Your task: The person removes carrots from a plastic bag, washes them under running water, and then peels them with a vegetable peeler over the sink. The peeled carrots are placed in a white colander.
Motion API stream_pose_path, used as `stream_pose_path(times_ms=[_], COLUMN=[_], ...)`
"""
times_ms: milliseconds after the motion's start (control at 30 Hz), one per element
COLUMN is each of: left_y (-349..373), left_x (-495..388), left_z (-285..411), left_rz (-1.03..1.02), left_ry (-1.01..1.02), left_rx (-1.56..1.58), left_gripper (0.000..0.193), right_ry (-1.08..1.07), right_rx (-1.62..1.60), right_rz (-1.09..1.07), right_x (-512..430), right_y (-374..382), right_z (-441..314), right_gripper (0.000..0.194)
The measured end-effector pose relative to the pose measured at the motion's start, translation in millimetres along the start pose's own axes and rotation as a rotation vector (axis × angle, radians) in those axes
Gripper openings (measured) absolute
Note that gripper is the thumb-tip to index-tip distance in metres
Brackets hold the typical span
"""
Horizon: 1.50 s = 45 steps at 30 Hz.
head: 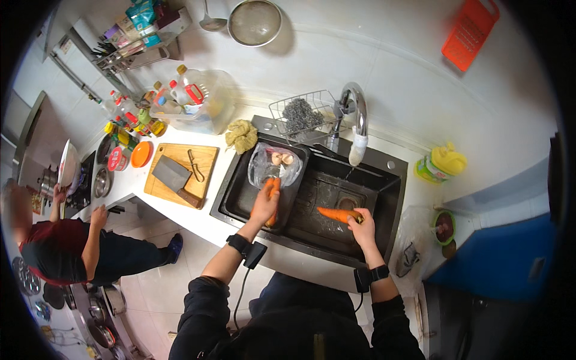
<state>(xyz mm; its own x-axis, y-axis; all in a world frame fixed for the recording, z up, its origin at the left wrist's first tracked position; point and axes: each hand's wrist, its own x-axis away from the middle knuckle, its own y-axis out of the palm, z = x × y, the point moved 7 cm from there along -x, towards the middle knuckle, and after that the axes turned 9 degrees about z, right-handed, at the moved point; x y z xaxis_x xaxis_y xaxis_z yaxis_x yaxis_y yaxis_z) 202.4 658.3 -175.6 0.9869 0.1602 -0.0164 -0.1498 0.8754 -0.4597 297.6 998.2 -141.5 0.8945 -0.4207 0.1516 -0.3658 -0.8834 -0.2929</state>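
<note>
My left hand [266, 204] is closed around orange carrots [273, 183] above the smaller left basin; their ends show above and below my fingers, and their exact number is hidden. My right hand [362, 228] grips the stem end of another carrot [334, 213], held sideways over the larger right basin of the black double sink [310, 229]. A thin stream of water falls from the faucet [361, 112] behind that carrot. Just beyond my left hand, a clear plastic bag [256, 167] holds eggshells [282, 158] in the left basin.
Left of the sink, a cleaver [172, 174] and a peeler [195, 165] lie on a wooden cutting board [204, 155]. A wire rack [281, 112] stands behind the sink, with a yellow jug [441, 164] to its right. At far left, another person [58, 252] holds a pan [67, 166] by the stove.
</note>
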Motion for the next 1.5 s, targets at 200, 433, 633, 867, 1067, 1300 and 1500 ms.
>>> stream_pose_path(times_ms=[200,433,633,867,1067,1300,1500], left_y=[-72.1,-74.0,-51.2,84.0,185.9,202.3,146.3], left_x=[-79.9,-223.9,-264.7,-251.9,-254.8,-170.1,-87.3], left_z=[20.2,-4.9,-41.2,-2.3,-62.1,18.3,86.6], left_rz=[0.211,0.309,0.081,0.138,-0.457,-0.305,-0.486], left_ry=[0.217,0.351,0.340,0.788,0.332,0.480,0.637], left_rx=[-0.347,-0.754,-0.427,-0.534,0.581,-0.241,0.009], left_gripper=[0.056,0.071,0.044,0.046,0.040,0.029,0.034], right_ry=[0.126,0.031,0.063,0.184,0.239,0.152,0.159], right_rx=[-0.079,0.169,0.237,0.172,0.095,0.224,0.191], right_rz=[0.015,0.209,0.344,0.447,0.562,0.561,0.516], right_x=[7.4,19.6,38.5,59.2,83.3,85.8,74.9], right_y=[5.1,21.1,40.7,32.5,19.2,21.8,18.0], right_z=[4.8,-17.7,-18.9,-8.5,0.8,-14.4,-25.1], right_gripper=[0.030,0.032,0.034,0.032,0.032,0.031,0.030])
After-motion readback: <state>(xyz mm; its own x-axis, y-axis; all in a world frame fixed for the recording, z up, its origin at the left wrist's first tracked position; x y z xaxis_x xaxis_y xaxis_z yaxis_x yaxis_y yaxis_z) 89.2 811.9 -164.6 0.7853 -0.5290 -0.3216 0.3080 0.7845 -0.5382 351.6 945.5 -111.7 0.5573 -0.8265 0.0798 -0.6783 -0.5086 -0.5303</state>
